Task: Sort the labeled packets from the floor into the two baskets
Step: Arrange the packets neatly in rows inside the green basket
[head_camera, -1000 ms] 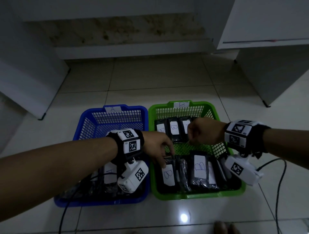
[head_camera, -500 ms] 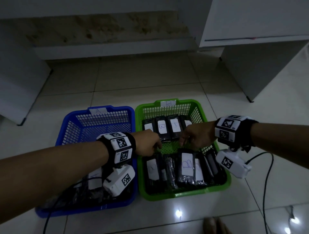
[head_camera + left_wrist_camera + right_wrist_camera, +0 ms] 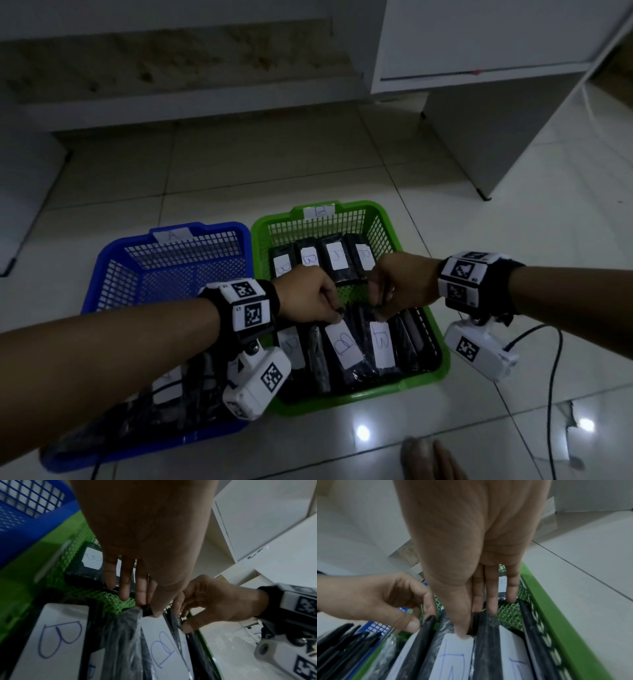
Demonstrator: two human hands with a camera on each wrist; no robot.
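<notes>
The green basket, tagged B, holds two rows of black packets with white B labels; the back row lies flat. My left hand pinches the far end of a front-row packet, thumb on its label, as the left wrist view shows. My right hand pinches the far end of the neighbouring packet, its thumb on that white label. The blue basket, tagged A, holds packets at its near end, partly hidden by my left forearm.
The baskets sit side by side on glossy floor tiles. A white cabinet stands at the back right and a low ledge runs behind. Black cables trail on the floor to the right. Toes show at the bottom edge.
My left hand left the leftmost front packet and moved right to a middle one. My right hand came down from over the back row. Both now pinch front-row packets.
</notes>
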